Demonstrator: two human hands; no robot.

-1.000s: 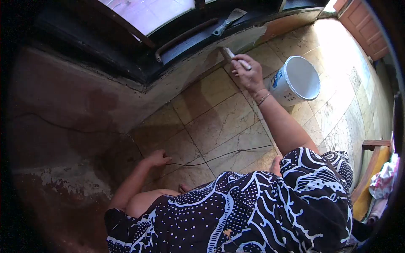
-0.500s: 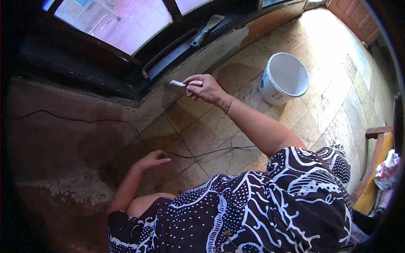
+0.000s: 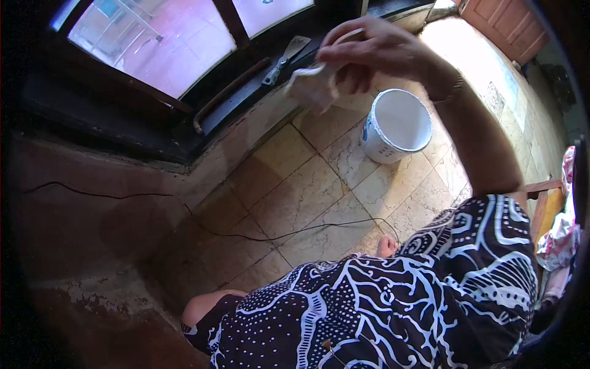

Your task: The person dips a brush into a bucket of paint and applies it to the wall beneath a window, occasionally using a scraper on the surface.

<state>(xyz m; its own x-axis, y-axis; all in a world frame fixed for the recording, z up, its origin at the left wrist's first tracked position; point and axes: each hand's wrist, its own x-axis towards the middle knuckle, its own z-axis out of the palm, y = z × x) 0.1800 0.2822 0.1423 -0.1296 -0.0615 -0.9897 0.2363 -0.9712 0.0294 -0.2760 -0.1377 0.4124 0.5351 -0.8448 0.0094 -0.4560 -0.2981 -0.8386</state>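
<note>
Tiled floor [image 3: 319, 178], low wall [image 3: 221, 154] under a window ledge [image 3: 236, 101]. Brush [image 3: 312, 91], blurred, tilted downward, seen between ledge and bucket [image 3: 382, 149]. Right hand [image 3: 381, 52]: grip closed round it. Step, as judged: brush carried in the air. Next move likely calls for steadying it, then angling it to the surface. Forearm [image 3: 482, 138] raised, hand bent over ledgeward. Left hand out of view.

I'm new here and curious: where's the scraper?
In the head view, the scraper lies on the dark window ledge, upper centre-left, beside the curved rod.
</note>
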